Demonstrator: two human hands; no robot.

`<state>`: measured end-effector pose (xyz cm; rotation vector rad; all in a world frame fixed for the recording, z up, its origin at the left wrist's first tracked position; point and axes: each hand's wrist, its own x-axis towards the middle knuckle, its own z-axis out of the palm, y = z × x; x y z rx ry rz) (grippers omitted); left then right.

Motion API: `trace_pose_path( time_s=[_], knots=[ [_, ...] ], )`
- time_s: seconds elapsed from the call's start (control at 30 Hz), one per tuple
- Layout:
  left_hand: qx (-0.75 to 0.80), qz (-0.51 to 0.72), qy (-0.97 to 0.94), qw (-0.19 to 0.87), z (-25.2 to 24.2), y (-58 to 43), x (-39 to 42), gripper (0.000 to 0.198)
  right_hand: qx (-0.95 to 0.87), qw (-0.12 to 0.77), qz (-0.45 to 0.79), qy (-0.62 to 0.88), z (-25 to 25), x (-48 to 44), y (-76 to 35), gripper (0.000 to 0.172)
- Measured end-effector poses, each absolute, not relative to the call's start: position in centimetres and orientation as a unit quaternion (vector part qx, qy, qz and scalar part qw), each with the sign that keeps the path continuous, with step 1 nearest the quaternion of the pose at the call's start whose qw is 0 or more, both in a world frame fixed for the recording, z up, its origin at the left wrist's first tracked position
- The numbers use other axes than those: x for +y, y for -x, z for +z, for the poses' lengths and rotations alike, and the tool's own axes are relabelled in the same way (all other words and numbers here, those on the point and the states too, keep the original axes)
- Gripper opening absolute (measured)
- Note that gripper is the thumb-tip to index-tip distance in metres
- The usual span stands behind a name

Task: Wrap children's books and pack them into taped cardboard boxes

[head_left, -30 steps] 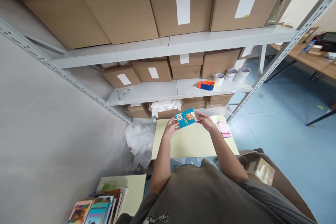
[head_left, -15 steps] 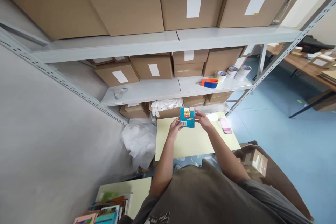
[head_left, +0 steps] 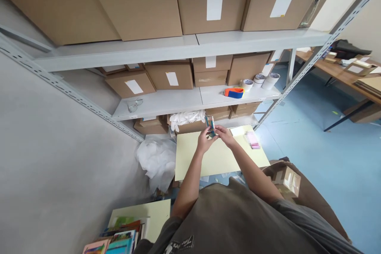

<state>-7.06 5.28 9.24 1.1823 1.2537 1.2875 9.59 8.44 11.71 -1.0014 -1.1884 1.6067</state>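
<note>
Above the pale yellow table (head_left: 190,162), a small blue printed packet (head_left: 210,121) is held between both hands, turned nearly edge-on. Whether it is a thin box or a small book I cannot tell. My left hand (head_left: 204,141) grips its lower left part, thumb toward the right. At its right edge, my right hand (head_left: 224,134) has its fingers closed on the lower part. A pink item (head_left: 253,140), blurred out, lies on the table's right side.
A metal shelf (head_left: 166,107) with cardboard boxes (head_left: 169,75) stands in front, holding glasses (head_left: 135,104), tape rolls (head_left: 247,84) and an orange-blue tape loop (head_left: 234,93). White gloves (head_left: 186,118) sit below. Books (head_left: 122,242) are lower left; an open carton (head_left: 312,202) is lower right.
The blue packet has turned from its flat face with barcode to nearly edge-on. My hands have come closer together around it, and the view has shifted slightly.
</note>
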Motion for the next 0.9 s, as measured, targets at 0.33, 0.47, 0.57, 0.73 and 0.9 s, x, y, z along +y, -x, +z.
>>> trace_pose_path(
  time_s=[0.33, 0.47, 0.57, 0.73, 0.9],
  knots=[
    [0.445, 0.559, -0.408, 0.569, 10.9, 8.5, 5.0, 0.071, -0.474, 0.456, 0.638, 0.400, 12.3, 8.9, -12.3, 0.058],
    [0.536, 0.592, -0.416, 0.435, 11.1, 7.7, 5.3, 0.073, -0.457, 0.469, 0.665, 0.359, 13.0, 8.8, -13.1, 0.052],
    [0.553, 0.576, -0.459, 0.388, 11.8, 5.7, 5.1, 0.067, -0.496, 0.469, 0.651, 0.334, 13.5, 8.6, -13.2, 0.051],
    [0.503, 0.580, -0.474, 0.430, 12.6, 3.6, 5.0, 0.064, -0.581, 0.426, 0.624, 0.303, 13.2, 8.6, -13.2, 0.044],
    [0.454, 0.570, -0.430, 0.533, 11.8, 5.4, 5.7, 0.075, -0.509, 0.495, 0.580, 0.400, 12.0, 9.8, -14.2, 0.056]
  ],
)
